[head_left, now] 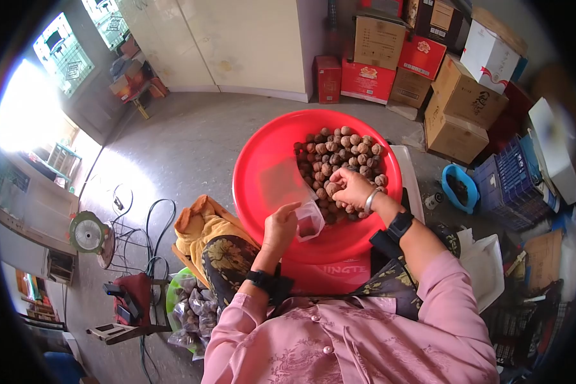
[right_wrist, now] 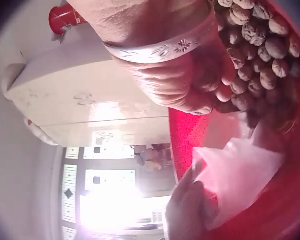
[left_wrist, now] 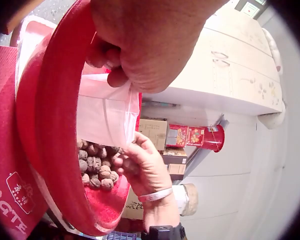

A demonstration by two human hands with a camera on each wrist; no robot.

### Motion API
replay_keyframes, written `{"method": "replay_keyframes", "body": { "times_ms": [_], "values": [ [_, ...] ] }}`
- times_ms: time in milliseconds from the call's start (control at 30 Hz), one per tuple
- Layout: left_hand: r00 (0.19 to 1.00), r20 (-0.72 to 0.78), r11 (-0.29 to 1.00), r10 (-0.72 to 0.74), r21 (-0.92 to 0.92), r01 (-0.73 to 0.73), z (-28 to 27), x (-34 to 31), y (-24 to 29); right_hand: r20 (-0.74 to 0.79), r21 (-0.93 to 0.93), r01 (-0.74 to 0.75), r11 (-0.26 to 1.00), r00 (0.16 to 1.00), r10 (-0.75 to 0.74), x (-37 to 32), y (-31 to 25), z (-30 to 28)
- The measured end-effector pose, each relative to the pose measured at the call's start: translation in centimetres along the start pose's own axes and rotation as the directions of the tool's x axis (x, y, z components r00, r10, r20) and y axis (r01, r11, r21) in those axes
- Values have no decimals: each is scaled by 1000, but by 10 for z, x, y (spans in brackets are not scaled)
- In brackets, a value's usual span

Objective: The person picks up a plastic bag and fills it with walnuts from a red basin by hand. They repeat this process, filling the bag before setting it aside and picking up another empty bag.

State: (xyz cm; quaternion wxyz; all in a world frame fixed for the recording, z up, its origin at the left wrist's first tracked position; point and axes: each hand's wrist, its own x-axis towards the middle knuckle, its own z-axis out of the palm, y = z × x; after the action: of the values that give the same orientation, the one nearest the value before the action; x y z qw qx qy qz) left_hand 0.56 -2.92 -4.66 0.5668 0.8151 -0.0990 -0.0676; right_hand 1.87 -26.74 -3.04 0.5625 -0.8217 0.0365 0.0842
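A wide red basin stands in front of the person, with a heap of walnuts on its far right side. The left hand pinches the rim of a clear plastic bag over the basin's near side. In the left wrist view, the mouth of the bag is spread and faces the walnuts. Low over the heap, the right hand grips a walnut between thumb and fingers. A bangle circles the right wrist. The right palm is partly in shadow in its own wrist view.
Below left, a green basin holds bagged walnuts. A blue bowl and a blue crate stand to the right. Cardboard boxes are stacked at the back right. A fan and loose cables are at left.
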Motion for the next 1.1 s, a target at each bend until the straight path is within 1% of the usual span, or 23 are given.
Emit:
{"method": "replay_keyframes", "body": {
  "times_ms": [33, 67, 133, 233, 333, 467, 533, 667, 733, 767, 833, 867, 900, 967, 1000, 1033, 1100],
  "values": [
    [1000, -2, 1000, 11, 1, -11, 0, 1, -1, 67, 196, -80, 977, 995, 68, -12, -25, -2],
    [1000, -6, 1000, 9, 1, -9, 0, 1, -1, 71, 195, -79, 978, 995, 66, -17, -34, -3],
    [1000, 5, 999, -19, -33, 19, 0, 1, -2, 196, 233, -116, 966, 978, 70, -23, -46, -5],
    [1000, 5, 999, -29, -25, 29, 0, 1, -1, 232, 239, -103, 966, 972, 46, -28, -55, -5],
    [999, 5, 998, -35, -42, 35, 0, 2, -2, 209, 278, -96, 956, 977, 37, -29, -56, -3],
    [998, 12, 997, -56, -48, 57, -1, 1, 1, 220, 295, -70, 953, 976, 4, -28, -51, 0],
    [999, 23, 999, -43, -13, 44, -3, 0, 7, 235, 269, -11, 963, 971, -54, -27, -49, 3],
    [1000, 6, 1000, -24, 16, 24, -1, 3, 2, 286, 208, 17, 978, 955, -77, -30, -53, 11],
    [997, 11, 995, -71, -67, 72, 0, 4, -2, 259, 128, 45, 991, 963, -77, -33, -55, 16],
    [997, 12, 995, -72, -66, 72, 1, 5, -5, 259, 129, 44, 991, 963, -77, -32, -54, 16],
    [999, 0, 997, -55, -56, 54, 1, 7, -9, 221, 138, -117, 983, 972, 85, -29, -50, 15],
    [999, 0, 997, -54, -55, 54, 1, 7, -11, 210, 181, -125, 975, 974, 86, -23, -39, 16],
    [997, 7, 996, -73, -59, 74, 1, 6, -10, 209, 183, -125, 975, 974, 85, -21, -38, 15],
    [996, 19, 994, -91, -63, 92, 1, 6, -6, 218, 395, -262, 880, 958, 188, -19, -34, 12],
    [994, 19, 992, -107, -60, 108, 0, 5, -2, 236, 437, -291, 851, 950, 203, -20, -36, 11],
    [992, 19, 991, -123, -57, 124, 0, 4, -1, 235, 438, -291, 851, 950, 204, -22, -37, 10],
    [993, 19, 991, -114, -68, 115, 0, 5, -4, 314, 524, -413, 745, 907, 282, -26, -42, 7]
  ]
}}
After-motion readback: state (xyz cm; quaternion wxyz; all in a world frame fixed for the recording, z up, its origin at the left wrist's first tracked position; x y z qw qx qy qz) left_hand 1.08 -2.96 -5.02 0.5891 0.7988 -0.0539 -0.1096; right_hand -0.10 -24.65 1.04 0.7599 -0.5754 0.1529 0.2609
